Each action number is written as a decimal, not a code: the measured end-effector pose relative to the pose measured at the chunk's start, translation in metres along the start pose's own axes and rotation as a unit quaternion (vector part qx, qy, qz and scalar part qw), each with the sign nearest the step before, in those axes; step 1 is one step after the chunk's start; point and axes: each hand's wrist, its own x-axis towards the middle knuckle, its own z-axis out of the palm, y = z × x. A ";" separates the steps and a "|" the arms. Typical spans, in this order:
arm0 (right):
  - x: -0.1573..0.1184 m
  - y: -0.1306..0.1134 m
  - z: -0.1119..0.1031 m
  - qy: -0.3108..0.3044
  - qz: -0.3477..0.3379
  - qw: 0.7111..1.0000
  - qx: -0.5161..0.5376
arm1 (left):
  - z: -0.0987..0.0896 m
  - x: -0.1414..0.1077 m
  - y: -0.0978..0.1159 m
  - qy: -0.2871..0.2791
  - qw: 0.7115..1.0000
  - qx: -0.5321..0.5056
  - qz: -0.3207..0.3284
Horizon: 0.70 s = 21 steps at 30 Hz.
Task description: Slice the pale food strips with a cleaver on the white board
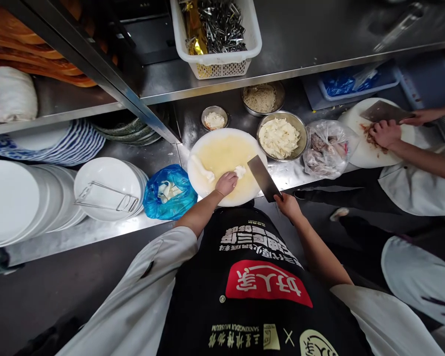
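My right hand point(289, 205) is wrapped round the handle of a cleaver point(264, 177), whose broad blade slants over the right side of a round white cutting board point(215, 143). On the board, the curled fingers of my left hand point(227, 183) press against a small white piece of food point(240, 171), just left of the blade. Its exact kind does not show. A longer white strip point(203, 169) lies at the board's left side. Behind the board stands a small metal bowl point(214, 118) of chopped white food; a larger bowl point(281, 136) of pale slices is at the right.
A blue plastic bag point(187, 195) with pale pieces and stacked white plates point(96, 178) stand left. Another bowl point(261, 99) sits behind, beneath a shelf edge point(282, 75). To the right are a bag of meat point(326, 153) and a co-worker's hands point(387, 134) with a cleaver.
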 end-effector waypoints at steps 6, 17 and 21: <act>-0.001 -0.016 0.011 -0.079 0.021 0.992 0.099 | -0.002 0.002 0.001 -0.003 1.000 -0.026 -0.014; 0.003 0.004 -0.003 -0.063 0.068 0.983 0.161 | -0.002 0.002 0.001 0.000 1.000 -0.014 -0.003; -0.004 -0.008 0.002 -0.043 0.047 0.988 0.141 | -0.003 0.003 0.001 -0.003 1.000 -0.015 0.000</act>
